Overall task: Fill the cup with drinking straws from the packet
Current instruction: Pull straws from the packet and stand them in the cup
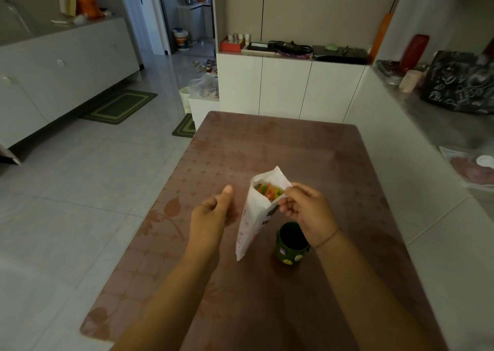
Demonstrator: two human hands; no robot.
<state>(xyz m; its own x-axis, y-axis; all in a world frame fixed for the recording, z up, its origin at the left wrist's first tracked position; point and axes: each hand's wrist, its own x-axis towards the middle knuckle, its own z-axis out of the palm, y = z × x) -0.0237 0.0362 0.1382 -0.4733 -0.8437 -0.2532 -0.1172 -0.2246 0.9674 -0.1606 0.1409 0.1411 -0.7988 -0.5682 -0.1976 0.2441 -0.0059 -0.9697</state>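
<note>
A white paper packet (254, 217) stands tilted above the table, its top open and the coloured ends of several drinking straws (268, 191) showing inside. My right hand (307, 211) pinches the packet's open top edge at its right side. My left hand (213, 211) hovers just left of the packet, fingers loosely curled, thumb up, holding nothing. A dark green cup (291, 243) with small stickers stands upright on the table below my right hand, its inside dark; no straws show in it.
The brown patterned table (267, 147) stretches ahead. White cabinets (288, 86) with clutter on top stand beyond it. A grey counter (441, 121) with a black bag runs along the right. Tiled floor with green mats lies to the left.
</note>
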